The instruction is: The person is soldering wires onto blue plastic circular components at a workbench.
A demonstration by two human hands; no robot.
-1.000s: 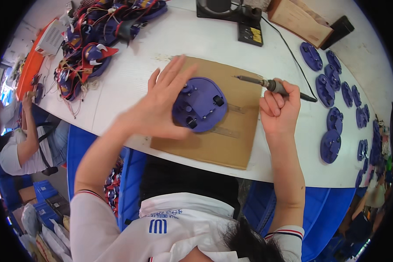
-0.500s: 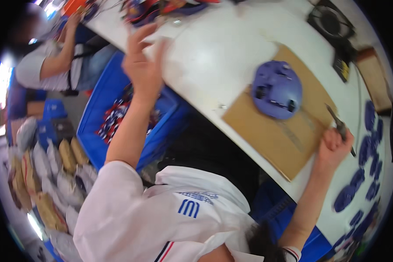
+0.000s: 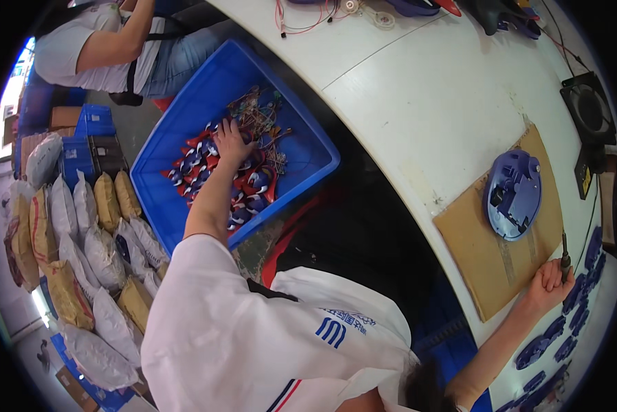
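Observation:
My left hand [image 3: 231, 143] reaches down into a large blue bin [image 3: 154, 165], its fingers spread over a heap of small red, blue and white plastic parts [image 3: 202, 168]. Bunched thin wires [image 3: 253, 110] lie beside that heap. Over the table's right side, my right hand [image 3: 550, 283] is closed around a slim dark tool [image 3: 566, 259], which looks like a soldering iron, its thin tip pointing away from me. Left of it, a round purple-blue plastic housing [image 3: 513, 196] with its inner side up rests on a flat cardboard sheet [image 3: 470, 240].
A black fan [image 3: 588, 106] stands at the table's far right edge. More purple-blue parts [image 3: 542, 347] lie along the right side. Wired parts [image 3: 363, 10] sit at the back. On the left are stacked sacks [image 3: 82, 240] and a seated person [image 3: 109, 48].
My left hand has dropped from above the table edge into the bin among the parts. The view has swung left. My right hand still grips the tool, and the housing stays on the cardboard.

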